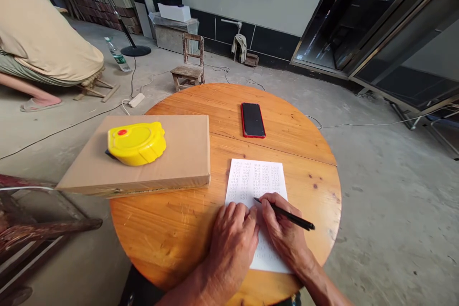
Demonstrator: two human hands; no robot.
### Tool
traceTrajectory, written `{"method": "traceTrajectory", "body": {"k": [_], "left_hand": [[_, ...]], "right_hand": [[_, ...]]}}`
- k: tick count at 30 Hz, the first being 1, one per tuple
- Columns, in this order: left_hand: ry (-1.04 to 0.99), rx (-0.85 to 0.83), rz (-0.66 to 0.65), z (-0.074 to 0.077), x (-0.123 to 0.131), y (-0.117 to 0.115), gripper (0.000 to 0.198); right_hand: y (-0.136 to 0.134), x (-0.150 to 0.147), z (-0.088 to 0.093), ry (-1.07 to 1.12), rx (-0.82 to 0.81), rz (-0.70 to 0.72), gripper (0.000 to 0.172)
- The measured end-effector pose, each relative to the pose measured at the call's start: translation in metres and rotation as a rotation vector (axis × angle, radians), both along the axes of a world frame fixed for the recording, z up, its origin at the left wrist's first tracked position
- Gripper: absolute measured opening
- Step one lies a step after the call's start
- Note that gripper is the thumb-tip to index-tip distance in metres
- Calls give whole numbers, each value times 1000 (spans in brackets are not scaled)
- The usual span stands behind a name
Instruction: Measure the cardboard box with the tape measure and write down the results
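Note:
A sheet of white paper [255,177] covered with columns of small handwritten figures lies on a round wooden table [172,239]. My right hand [287,234] grips a black pen [296,220], its tip at the paper around the middle of the sheet. Beside it, my left hand [234,236] rests on the left part of the paper, fingers lying loosely bent and close together, holding nothing. Both hands cover part of the writing. Beyond the sheet lies a phone [253,120] with a dark screen and a red case edge.
On the table's left, a flat cardboard box [186,153] overhangs the edge, carrying a yellow tape-measure-shaped case [138,143] with a red button. A small wooden chair [188,69], a water bottle [117,55], cables and a seated person's leg [32,88] are beyond.

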State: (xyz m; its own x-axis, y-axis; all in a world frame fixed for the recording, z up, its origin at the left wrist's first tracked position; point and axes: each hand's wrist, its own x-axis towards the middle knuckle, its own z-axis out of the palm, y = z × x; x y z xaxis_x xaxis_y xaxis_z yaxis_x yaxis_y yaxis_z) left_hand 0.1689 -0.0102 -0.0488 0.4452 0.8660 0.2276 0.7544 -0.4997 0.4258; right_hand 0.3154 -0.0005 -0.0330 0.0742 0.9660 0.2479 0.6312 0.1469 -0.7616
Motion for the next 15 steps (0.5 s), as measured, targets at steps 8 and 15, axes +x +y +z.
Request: {"method": "traceTrajectory", "body": {"k": [8,15], "left_hand": [[-19,-9,-8,1,-1,1,27],[-36,-17,-12,2,-1,2,23]], "right_hand": [[1,0,0,-42,18,28,18],[0,1,-2,-43,12,47,18]]}}
